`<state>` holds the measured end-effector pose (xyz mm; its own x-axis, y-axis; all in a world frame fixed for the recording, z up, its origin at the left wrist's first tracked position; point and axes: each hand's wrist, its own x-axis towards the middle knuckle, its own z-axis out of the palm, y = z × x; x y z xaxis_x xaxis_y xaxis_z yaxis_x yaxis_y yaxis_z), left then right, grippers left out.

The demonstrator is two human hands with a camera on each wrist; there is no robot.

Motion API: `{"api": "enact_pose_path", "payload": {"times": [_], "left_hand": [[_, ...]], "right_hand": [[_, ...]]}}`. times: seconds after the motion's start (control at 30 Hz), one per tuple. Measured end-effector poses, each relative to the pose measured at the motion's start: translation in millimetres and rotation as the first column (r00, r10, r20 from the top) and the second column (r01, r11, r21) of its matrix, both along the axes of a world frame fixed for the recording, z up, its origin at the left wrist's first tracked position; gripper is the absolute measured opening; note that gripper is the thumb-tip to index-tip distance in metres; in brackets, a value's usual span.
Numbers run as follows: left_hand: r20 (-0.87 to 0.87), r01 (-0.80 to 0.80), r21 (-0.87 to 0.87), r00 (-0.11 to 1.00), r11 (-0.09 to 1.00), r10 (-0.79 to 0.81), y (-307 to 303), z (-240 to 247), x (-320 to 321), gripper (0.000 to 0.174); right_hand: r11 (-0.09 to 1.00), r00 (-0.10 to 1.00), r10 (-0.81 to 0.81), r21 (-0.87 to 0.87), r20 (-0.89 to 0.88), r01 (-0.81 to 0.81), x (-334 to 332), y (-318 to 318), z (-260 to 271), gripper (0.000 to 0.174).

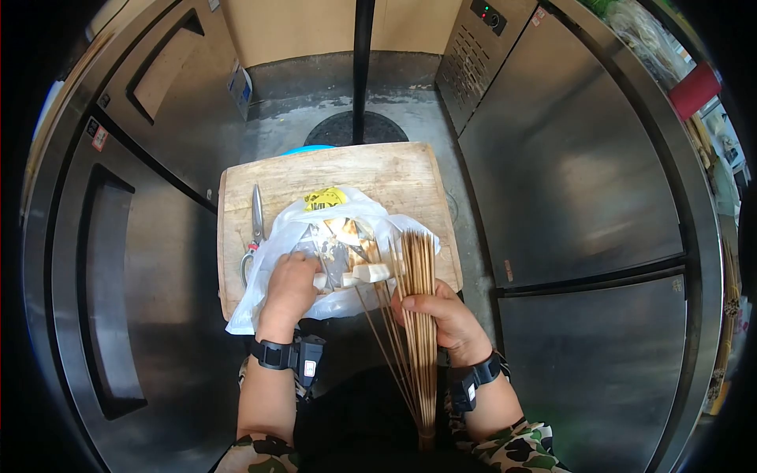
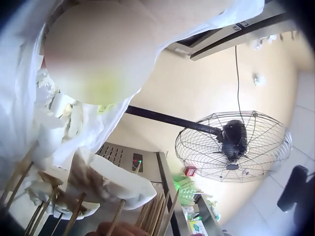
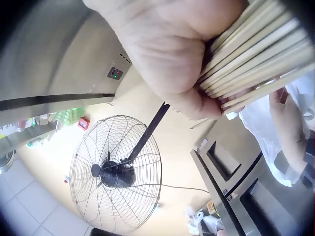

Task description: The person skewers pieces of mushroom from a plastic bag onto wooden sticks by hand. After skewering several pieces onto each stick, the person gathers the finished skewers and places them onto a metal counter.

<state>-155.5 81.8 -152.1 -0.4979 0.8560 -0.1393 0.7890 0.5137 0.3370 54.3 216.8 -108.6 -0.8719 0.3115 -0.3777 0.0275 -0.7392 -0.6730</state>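
Note:
My right hand (image 1: 441, 315) grips a thick bundle of bamboo skewers (image 1: 419, 331), its thumb laid across the sticks. Several skewers fan out to the left of the bundle. White food chunks (image 1: 371, 273) with brownish patches sit on their tips, seen larger as a skewered chunk (image 2: 110, 179) in the left wrist view. A white plastic bag (image 1: 272, 256) lies opened out on a wooden cutting board (image 1: 394, 169), with more pale pieces inside. My left hand (image 1: 290, 288) reaches into the bag, fingertips beside a white piece (image 1: 319, 281); I cannot tell whether it pinches that piece.
Scissors (image 1: 257, 221) lie on the board's left side. Steel cabinets stand to the left (image 1: 169, 260) and right (image 1: 576, 158). Beyond the board rises the black pole (image 1: 363, 71) of a standing fan (image 3: 115, 172). A red object (image 1: 695, 89) and bagged goods sit atop the right cabinet.

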Motion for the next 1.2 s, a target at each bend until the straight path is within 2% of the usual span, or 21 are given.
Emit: {"api": "enact_pose_path", "payload": {"times": [0.03, 0.13, 0.17, 0.23, 0.27, 0.33, 0.47, 0.67, 0.97, 1.07, 1.2], "left_hand": [[-0.011, 0.002, -0.020, 1.000, 1.000, -0.002, 1, 1, 0, 0.028], [0.000, -0.142, 0.080, 0.990, 0.987, 0.143, 6, 13, 0, 0.028], [0.157, -0.176, 0.219, 0.977, 0.960, 0.143, 8, 10, -4, 0.028], [0.449, -0.293, 0.457, 0.891, 0.840, 0.066, 14, 14, -10, 0.028], [0.643, -0.403, 0.459, 0.765, 0.792, 0.017, 17, 16, -9, 0.028], [0.905, -0.604, 0.375, 0.403, 0.703, -0.137, 23, 22, -3, 0.030], [0.931, -0.690, 0.361, 0.227, 0.627, -0.287, 32, 32, 13, 0.035], [0.879, -0.632, 0.476, 0.351, 0.612, -0.322, 37, 31, 20, 0.035], [0.834, -0.549, 0.544, 0.441, 0.635, -0.332, 34, 32, 23, 0.035], [0.850, -0.614, 0.527, 0.394, 0.588, -0.350, 35, 35, 26, 0.034], [0.849, -0.613, 0.529, 0.394, 0.587, -0.353, 36, 36, 26, 0.033]], "right_hand": [[1.000, 1.000, -0.002, 0.008, 0.015, 0.002, -1, -1, -1, 0.015], [1.000, 0.999, 0.001, 0.023, 0.043, -0.002, -3, -2, -5, 0.014], [1.000, 0.999, 0.008, 0.021, 0.042, -0.009, -4, -1, -8, 0.014], [1.000, 0.999, 0.009, 0.016, 0.047, -0.010, -5, -2, -9, 0.014], [1.000, 0.999, 0.002, 0.015, 0.054, -0.003, -6, -3, -8, 0.014], [1.000, 0.998, 0.001, 0.022, 0.064, -0.003, -9, -5, -8, 0.013], [0.998, 0.997, 0.028, 0.049, 0.077, -0.032, -14, -6, -18, 0.012], [0.997, 0.996, 0.046, 0.062, 0.081, -0.051, -18, -8, -18, 0.010], [0.996, 0.996, 0.039, 0.082, 0.080, -0.046, -22, -11, -15, 0.010], [0.995, 0.996, 0.051, 0.081, 0.078, -0.057, -21, -10, -12, 0.009], [0.993, 0.995, 0.057, 0.099, 0.083, -0.065, -21, -9, -10, 0.008]]}}
